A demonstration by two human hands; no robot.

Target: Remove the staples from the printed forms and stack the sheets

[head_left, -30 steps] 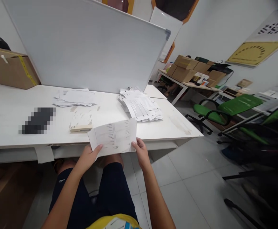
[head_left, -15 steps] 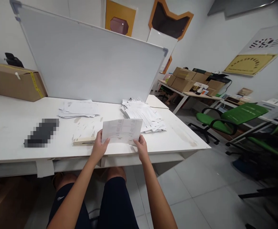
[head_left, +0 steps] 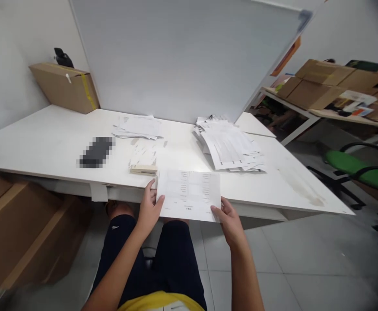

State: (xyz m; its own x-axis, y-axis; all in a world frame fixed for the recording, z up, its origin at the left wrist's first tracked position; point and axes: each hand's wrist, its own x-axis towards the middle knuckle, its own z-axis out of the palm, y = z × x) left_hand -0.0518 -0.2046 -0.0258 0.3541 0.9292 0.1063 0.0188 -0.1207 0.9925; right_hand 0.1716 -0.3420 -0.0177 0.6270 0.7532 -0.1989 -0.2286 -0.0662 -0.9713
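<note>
A printed sheet of paper [head_left: 189,194] is held up at the table's front edge, its text facing me. My left hand [head_left: 150,203] pinches its left side, thumb on the front. On the right side my right hand [head_left: 229,219] grips the lower corner the same way. Just behind my left hand lies a cream-coloured stapler-like tool [head_left: 143,169], partly cut off by the sheet. Farther back on the table are a small pile of papers [head_left: 138,128] and, to the right, a larger messy pile of printed sheets [head_left: 229,147].
A pixelated dark object [head_left: 97,152] lies on the white table [head_left: 46,138] at left. A large whiteboard [head_left: 176,56] stands behind, with a cardboard box [head_left: 65,88] beside it. Open cardboard boxes [head_left: 30,233] sit on the floor at lower left. At right is a green chair [head_left: 360,168].
My view has tilted down and turned left. Both hands have brought the sheet lower and nearer my lap, tipping it so more of its printed face shows. The piles look unchanged.
</note>
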